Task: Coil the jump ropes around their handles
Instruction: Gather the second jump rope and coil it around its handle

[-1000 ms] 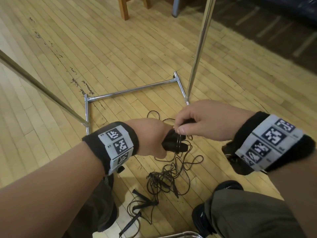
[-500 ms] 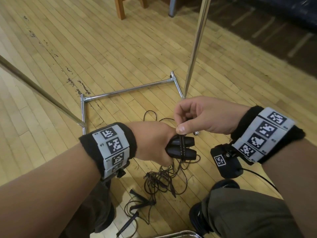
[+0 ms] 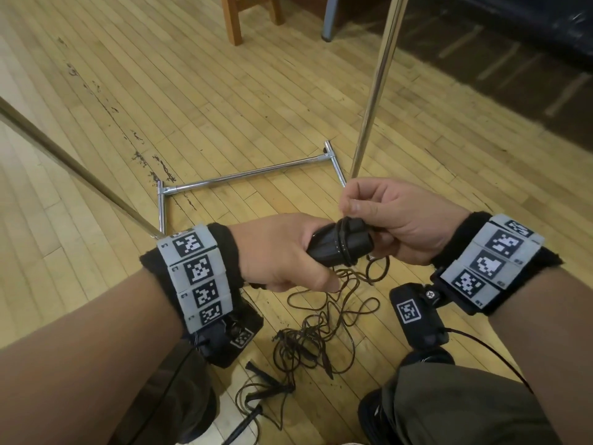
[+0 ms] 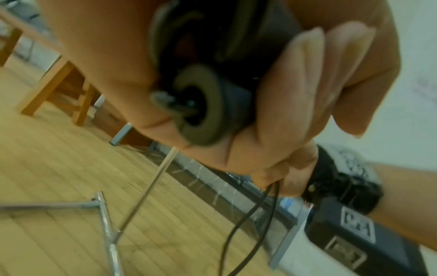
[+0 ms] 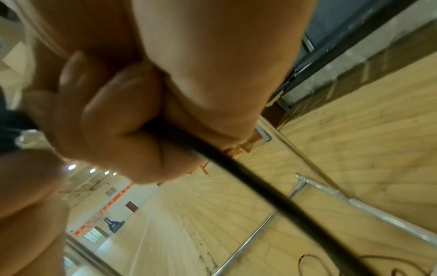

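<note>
**Q:** Two hands meet at the centre of the head view. What does each hold?

**A:** Left hand (image 3: 282,255) has its fingers curled tight round a pair of black handles (image 3: 340,244) held side by side. A few turns of thin dark rope (image 3: 345,242) already circle them. Right hand (image 3: 390,216) pinches the rope between thumb and forefinger just above the handles.

**Q:** Where is the remaining rope?

**A:** It hangs below the hands into a loose tangle (image 3: 321,335) on the wooden floor (image 3: 224,107), lower centre. More handles (image 3: 266,379), possibly a second rope's, lie at the lower left of that tangle; the view is too cluttered to be sure.

**Q:** Anything else?

**A:** A chrome rack base (image 3: 244,179) sits beyond the hands, mid-frame.
</note>
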`<state>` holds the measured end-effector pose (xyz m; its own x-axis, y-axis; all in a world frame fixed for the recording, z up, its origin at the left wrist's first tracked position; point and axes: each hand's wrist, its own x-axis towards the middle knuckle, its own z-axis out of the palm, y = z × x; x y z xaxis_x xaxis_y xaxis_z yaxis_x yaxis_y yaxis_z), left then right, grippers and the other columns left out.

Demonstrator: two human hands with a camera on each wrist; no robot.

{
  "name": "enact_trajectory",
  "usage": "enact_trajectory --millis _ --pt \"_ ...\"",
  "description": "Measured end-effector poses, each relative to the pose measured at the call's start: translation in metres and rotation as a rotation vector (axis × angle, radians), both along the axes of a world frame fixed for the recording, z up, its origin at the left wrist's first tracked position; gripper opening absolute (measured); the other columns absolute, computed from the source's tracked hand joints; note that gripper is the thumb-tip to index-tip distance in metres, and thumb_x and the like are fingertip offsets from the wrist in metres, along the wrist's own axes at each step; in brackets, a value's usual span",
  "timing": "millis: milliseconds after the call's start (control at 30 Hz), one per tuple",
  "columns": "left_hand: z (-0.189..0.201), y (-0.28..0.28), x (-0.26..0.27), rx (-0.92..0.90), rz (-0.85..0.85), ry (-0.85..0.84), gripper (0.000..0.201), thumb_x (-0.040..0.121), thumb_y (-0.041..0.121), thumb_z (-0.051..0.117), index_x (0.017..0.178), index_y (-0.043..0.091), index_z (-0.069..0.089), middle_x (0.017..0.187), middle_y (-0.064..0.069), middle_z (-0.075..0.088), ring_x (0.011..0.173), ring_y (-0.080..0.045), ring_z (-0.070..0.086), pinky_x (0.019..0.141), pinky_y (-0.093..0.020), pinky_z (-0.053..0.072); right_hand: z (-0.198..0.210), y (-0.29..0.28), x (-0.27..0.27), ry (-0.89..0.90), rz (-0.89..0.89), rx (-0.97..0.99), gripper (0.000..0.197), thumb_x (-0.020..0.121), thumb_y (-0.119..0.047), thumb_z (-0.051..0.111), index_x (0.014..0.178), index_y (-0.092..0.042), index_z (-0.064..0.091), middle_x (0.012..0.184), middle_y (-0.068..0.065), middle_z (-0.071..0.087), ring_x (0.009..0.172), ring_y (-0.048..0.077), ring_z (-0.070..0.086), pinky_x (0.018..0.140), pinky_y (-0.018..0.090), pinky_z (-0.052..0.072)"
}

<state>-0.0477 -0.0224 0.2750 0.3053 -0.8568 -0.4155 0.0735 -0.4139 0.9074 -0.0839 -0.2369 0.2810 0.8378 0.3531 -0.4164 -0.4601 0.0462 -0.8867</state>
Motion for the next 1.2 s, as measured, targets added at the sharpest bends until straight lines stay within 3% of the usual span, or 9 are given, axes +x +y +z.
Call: enact_trajectory --millis 167,300,433,500,600,767,867,1033,1200 --pt "0.004 -0.001 0.004 -0.096 0.117 0.014 0.021 0.078 0.029 0.077 0.067 0.044 0.066 0.049 0.005 0.05 0.036 -0.016 0.045 0.039 -0.021 0.04 -0.005 0.011 0.001 -0.029 -0.111 0.068 0.016 0.098 -0.028 0.057 0.085 -0.019 0.058 0.078 0.016 0.039 0.048 0.016 0.033 0.044 0.031 0.015" --pt "-0.005 -0.001 0.01 -0.066 0.276 0.04 0.029 0.082 0.017 0.073 0.062 0.036 0.065 0.047 0.0 0.049 0.035 -0.017 0.042 0.04 -0.022 0.039 -0.017 0.02 0.003 -0.272 -0.135 -0.35 0.026 0.111 -0.024 0.043 0.096 -0.01 0.06 0.065 0.001 0.051 0.054 0.018 0.045 0.05 0.032 0.044" --pt "-0.008 0.001 0.017 -0.044 0.387 0.041 0.019 0.093 0.004 0.066 0.082 0.016 0.056 0.047 -0.003 0.047 0.033 -0.016 0.039 0.039 -0.022 0.037 -0.027 0.022 0.002 -0.42 -0.077 -0.666 0.026 0.109 -0.037 0.043 0.106 -0.025 0.065 0.065 -0.017 0.058 0.058 0.001 0.05 0.061 0.027 0.04" --pt "-0.009 0.0 0.017 0.0 0.436 0.008 0.019 0.094 0.001 0.065 0.084 0.011 0.052 0.048 -0.004 0.046 0.034 -0.016 0.038 0.038 -0.022 0.037 -0.025 0.023 0.002 -0.445 0.04 -0.78 0.02 0.108 -0.037 0.044 0.111 -0.034 0.064 0.075 -0.025 0.068 0.07 -0.003 0.063 0.064 0.024 0.049" --pt "-0.009 -0.002 0.02 0.077 0.564 -0.036 0.018 0.092 0.007 0.066 0.084 0.012 0.051 0.049 -0.001 0.047 0.035 -0.015 0.039 0.039 -0.023 0.037 -0.019 0.022 0.0 -0.457 0.217 -0.962 0.025 0.109 -0.033 0.044 0.125 -0.031 0.062 0.096 -0.006 0.071 0.089 0.015 0.068 0.082 0.043 0.059" --pt "-0.018 -0.006 0.021 0.364 0.643 -0.364 0.016 0.088 0.023 0.069 0.095 0.017 0.057 0.054 0.002 0.054 0.037 -0.014 0.048 0.039 -0.022 0.04 -0.011 0.033 -0.005 -0.424 0.436 -1.193 0.03 0.111 -0.019 0.035 0.119 -0.009 0.062 0.08 -0.002 0.05 0.073 0.018 0.05 0.067 0.033 0.04" --pt "-0.023 -0.017 0.014 0.531 0.541 -0.578 0.02 0.088 0.032 0.072 0.094 0.022 0.056 0.073 0.005 0.061 0.052 -0.008 0.055 0.04 -0.018 0.038 -0.004 0.041 -0.004 -0.361 0.522 -1.193 0.03 0.113 -0.024 0.035 0.112 -0.011 0.061 0.079 -0.002 0.054 0.067 0.016 0.053 0.06 0.029 0.042" --pt "-0.025 -0.023 0.011 0.591 0.462 -0.746 0.024 0.09 0.03 0.07 0.106 0.023 0.054 0.083 0.004 0.06 0.067 -0.009 0.055 0.052 -0.024 0.035 0.007 0.035 -0.009 -0.223 0.434 -1.005 0.029 0.111 -0.027 0.038 0.104 -0.012 0.062 0.067 0.01 0.072 0.06 0.02 0.073 0.074 0.048 0.063" --pt "-0.021 -0.023 0.01 0.635 0.452 -0.779 0.024 0.091 0.035 0.07 0.105 0.023 0.053 0.083 0.004 0.059 0.067 -0.01 0.054 0.052 -0.025 0.035 0.014 0.038 -0.01 -0.16 0.316 -0.984 0.029 0.112 -0.033 0.037 0.101 -0.016 0.058 0.065 0.009 0.075 0.063 0.02 0.076 0.073 0.04 0.065"
